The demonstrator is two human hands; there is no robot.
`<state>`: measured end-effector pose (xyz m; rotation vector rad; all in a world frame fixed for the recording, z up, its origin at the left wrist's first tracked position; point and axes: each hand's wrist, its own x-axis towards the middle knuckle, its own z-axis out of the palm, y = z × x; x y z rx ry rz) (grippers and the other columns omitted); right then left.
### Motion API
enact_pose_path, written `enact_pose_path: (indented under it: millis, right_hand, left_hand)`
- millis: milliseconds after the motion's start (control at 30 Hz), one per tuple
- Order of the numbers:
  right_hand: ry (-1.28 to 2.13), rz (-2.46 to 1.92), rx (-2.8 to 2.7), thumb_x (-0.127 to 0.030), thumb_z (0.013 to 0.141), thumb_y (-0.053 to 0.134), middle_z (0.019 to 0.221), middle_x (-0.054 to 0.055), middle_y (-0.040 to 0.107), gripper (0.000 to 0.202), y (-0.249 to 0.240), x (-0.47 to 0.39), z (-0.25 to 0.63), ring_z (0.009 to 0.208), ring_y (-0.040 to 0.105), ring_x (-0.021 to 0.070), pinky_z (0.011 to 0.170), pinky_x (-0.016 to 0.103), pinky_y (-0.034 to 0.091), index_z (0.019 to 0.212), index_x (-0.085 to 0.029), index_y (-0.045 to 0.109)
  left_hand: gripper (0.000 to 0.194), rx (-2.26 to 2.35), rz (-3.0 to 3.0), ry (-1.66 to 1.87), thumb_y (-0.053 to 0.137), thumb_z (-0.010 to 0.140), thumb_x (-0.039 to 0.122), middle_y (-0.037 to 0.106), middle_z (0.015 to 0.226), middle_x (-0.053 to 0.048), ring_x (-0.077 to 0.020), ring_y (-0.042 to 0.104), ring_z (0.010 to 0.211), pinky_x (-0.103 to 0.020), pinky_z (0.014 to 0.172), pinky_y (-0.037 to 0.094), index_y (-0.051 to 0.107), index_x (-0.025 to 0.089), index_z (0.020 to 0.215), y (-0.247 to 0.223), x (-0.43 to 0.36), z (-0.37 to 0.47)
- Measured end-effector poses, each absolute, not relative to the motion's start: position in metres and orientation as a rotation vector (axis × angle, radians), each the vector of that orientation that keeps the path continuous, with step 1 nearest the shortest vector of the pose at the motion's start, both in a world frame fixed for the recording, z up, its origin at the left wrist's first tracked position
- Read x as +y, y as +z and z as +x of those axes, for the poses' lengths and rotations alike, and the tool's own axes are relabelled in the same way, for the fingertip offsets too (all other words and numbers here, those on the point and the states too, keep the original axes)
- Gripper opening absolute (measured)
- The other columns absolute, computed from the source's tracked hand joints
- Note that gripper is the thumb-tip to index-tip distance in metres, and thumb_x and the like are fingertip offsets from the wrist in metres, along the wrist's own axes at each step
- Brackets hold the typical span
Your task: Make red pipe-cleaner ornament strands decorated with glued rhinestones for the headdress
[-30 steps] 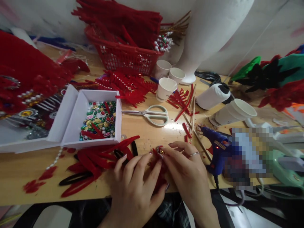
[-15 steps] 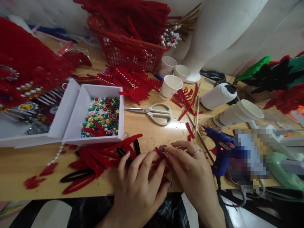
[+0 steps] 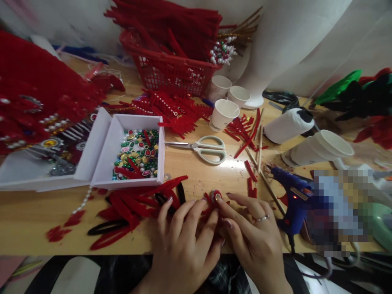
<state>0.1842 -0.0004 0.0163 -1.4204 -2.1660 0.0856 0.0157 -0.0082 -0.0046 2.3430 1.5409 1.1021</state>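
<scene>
At the near edge of the pale wooden tabletop (image 3: 27,218), the head view shows our two hands close together, palms down. Our right hand (image 3: 254,234) reaches its index fingertip to a small, round, red ornament with a silvery rim and a pale centre (image 3: 215,193), which lies between our hands, just beyond the fingertips of our left hand (image 3: 186,239).

Compared with half a second ago, our right thumb stands apart from the index finger and the ornament's face shows more fully. We judge that the pinch is released and that only a light touch steadies the piece. Our left fingers spread over red fuzzy material; whether they grasp any of it, we cannot tell.

Beside our left hand we see long red velvety strips (image 3: 118,208) and a black oval loop (image 3: 107,227). Beyond our hands lie scissors with pale green handles (image 3: 211,143); a blue glue gun with a lit red light (image 3: 294,204) rests near our right hand.
</scene>
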Motion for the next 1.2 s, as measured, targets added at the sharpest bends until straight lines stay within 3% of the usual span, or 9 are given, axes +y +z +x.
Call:
enact_pose_path:
  millis: [200,300,400,500,567,800,1067,1200]
  right_hand:
    - [0.062,-1.418,-2.123,-0.018,0.1,0.048,0.117,0.01,0.058,0.031,0.011,-0.001,0.186,0.098,0.053,0.0232,0.082,0.037,0.044,0.129,-0.018,0.058]
    - [0.053,-1.449,-2.08,-0.015,0.098,0.05,0.115,0.01,0.059,0.031,0.013,-0.002,0.189,0.101,0.056,0.0224,0.087,0.035,0.044,0.129,-0.016,0.055]
    - [0.0,-1.425,-2.12,-0.017,0.098,0.049,0.116,0.01,0.059,0.026,0.013,-0.001,0.194,0.102,0.057,0.0228,0.087,0.035,0.044,0.123,-0.016,0.058]
    - [-0.044,-1.435,-2.172,-0.024,0.101,0.046,0.117,0.011,0.058,0.025,0.011,0.004,0.198,0.1,0.058,0.024,0.084,0.037,0.045,0.12,-0.017,0.061]
    - [-0.039,-1.462,-2.208,-0.028,0.102,0.045,0.116,0.01,0.058,0.025,0.009,0.006,0.198,0.099,0.057,0.0244,0.083,0.038,0.045,0.118,-0.017,0.062]
    - [-0.037,-1.442,-2.25,-0.026,0.105,0.038,0.11,0.007,0.059,0.024,0.013,0.006,0.195,0.099,0.057,0.0202,0.083,0.033,0.046,0.108,-0.019,0.061]
    - [0.009,-1.489,-2.28,-0.029,0.107,0.033,0.111,0.006,0.057,0.027,0.015,0.008,0.195,0.1,0.056,0.0172,0.084,0.029,0.044,0.1,-0.02,0.058]
    - [0.049,-1.48,-2.29,-0.025,0.106,0.033,0.112,0.006,0.055,0.024,0.015,0.011,0.191,0.101,0.055,0.0166,0.086,0.028,0.043,0.1,-0.019,0.056]
  left_hand:
    - [0.021,1.418,2.267,1.278,0.063,0.09,0.022,0.075,0.104,-0.005,-0.0213,0.061,0.1,-0.047,0.108,0.03,0.071,0.02,0.109,-0.007,-0.008,0.009]
    - [0.013,1.372,2.128,1.387,0.061,0.089,0.011,0.074,0.093,-0.001,-0.0171,0.062,0.092,-0.042,0.105,0.037,0.07,0.02,0.094,-0.006,-0.008,0.005]
    - [0.017,1.267,2.042,1.393,0.059,0.089,0.006,0.073,0.089,-0.001,-0.0151,0.063,0.087,-0.035,0.093,0.047,0.065,0.02,0.081,-0.003,-0.007,0.001]
    - [0.013,1.25,2.06,1.286,0.057,0.092,0.011,0.073,0.091,-0.001,-0.015,0.062,0.086,-0.031,0.08,0.05,0.065,0.019,0.085,0.0,-0.005,-0.001]
    - [0.004,1.31,2.092,1.249,0.063,0.091,0.022,0.073,0.088,0.0,-0.0161,0.061,0.082,-0.033,0.076,0.047,0.066,0.019,0.089,0.0,-0.003,-0.001]
    - [0.039,1.356,2.261,1.142,0.075,0.074,0.052,0.071,0.097,0.0,-0.0212,0.06,0.091,-0.041,0.088,0.03,0.068,0.022,0.099,-0.003,-0.006,-0.005]
    - [0.051,1.293,2.476,0.965,0.068,0.076,0.06,0.072,0.105,-0.003,-0.0241,0.057,0.1,-0.045,0.109,0.012,0.066,0.022,0.11,-0.002,-0.007,-0.014]
    - [0.049,1.303,2.528,0.946,0.069,0.077,0.056,0.073,0.106,-0.005,-0.024,0.056,0.105,-0.043,0.115,0.004,0.067,0.022,0.112,0.003,-0.009,-0.018]
